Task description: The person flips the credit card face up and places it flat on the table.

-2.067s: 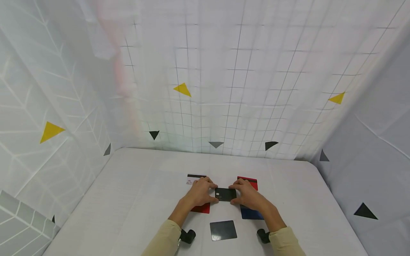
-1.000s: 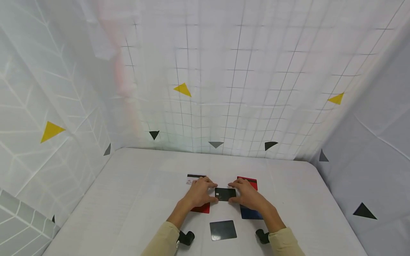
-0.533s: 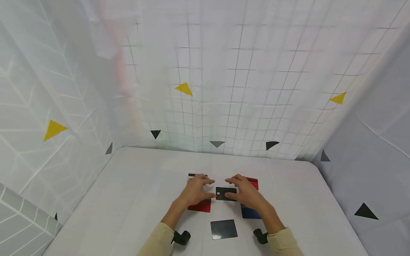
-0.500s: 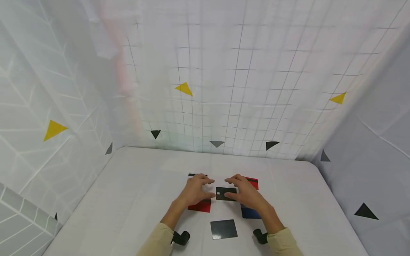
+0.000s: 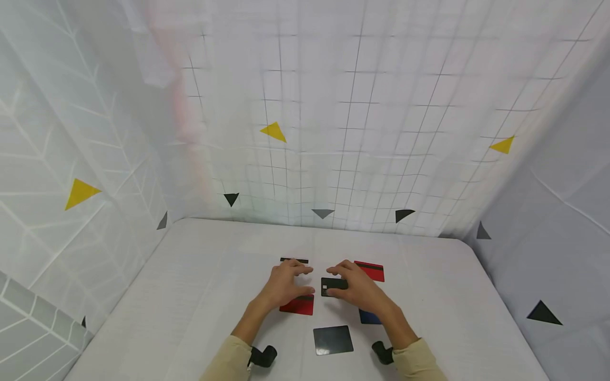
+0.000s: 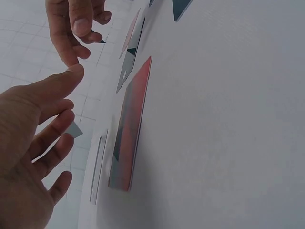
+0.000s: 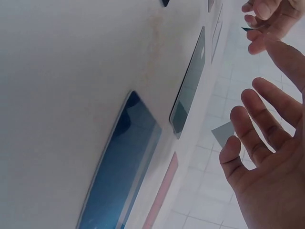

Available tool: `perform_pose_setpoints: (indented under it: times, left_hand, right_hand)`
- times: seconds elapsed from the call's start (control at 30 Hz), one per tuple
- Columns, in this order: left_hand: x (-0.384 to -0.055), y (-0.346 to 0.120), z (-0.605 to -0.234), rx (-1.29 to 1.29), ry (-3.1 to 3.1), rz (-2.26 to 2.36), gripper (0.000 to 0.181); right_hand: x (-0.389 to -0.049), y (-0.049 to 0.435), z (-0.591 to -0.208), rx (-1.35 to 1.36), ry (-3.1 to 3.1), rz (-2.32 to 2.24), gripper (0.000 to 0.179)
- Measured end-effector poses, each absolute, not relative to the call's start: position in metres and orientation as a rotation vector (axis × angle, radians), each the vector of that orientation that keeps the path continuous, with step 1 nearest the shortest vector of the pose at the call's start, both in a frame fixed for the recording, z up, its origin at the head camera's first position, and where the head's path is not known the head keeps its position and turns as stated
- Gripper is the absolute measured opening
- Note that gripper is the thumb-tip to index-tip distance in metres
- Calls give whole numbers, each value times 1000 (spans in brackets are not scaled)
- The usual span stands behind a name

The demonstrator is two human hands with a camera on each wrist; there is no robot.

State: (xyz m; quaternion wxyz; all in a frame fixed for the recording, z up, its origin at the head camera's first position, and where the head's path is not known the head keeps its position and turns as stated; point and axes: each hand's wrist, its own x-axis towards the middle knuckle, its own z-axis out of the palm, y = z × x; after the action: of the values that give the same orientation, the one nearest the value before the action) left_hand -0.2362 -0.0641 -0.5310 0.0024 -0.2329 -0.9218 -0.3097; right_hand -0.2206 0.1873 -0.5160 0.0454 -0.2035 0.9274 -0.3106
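A black chip card (image 5: 334, 284) lies flat at the centre of the card group on the white table. My right hand (image 5: 357, 288) hovers over its right part in the head view, fingers loosely bent and holding nothing. To the card's left, my left hand (image 5: 282, 284) is raised over a red card (image 5: 297, 306) and a white card with a dark stripe (image 5: 294, 260), which it partly covers. Its fingers are relaxed, with nothing between them. In the right wrist view, the right hand (image 7: 271, 143) is above the table, apart from the blue card (image 7: 124, 162).
A second red card (image 5: 371, 271) lies at the back right, and a blue card (image 5: 369, 317) sits partly under the right forearm. Nearest the person is a dark grey card (image 5: 333, 340). Black wrist cameras (image 5: 263, 356) stick out from both wrists. A white curtain (image 5: 333, 106) hangs behind the table.
Both hands have let go of the black card's ends and lifted away. The left hand has drawn off leftward; the right has shifted left over the card, which stays in place.
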Motion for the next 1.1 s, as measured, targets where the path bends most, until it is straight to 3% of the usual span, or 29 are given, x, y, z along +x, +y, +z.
perform_pose_setpoints:
  times: [0.63,1.1]
  left_hand:
    - [-233,-109,-538,-677,-2977,-971,51]
    - [-227,-126,-539,-794,-3054,-717,59]
  right_hand:
    - [-220,153,-520,-717,2731,-830,63]
    - [-216,132,-520,-701,2772,-536,65]
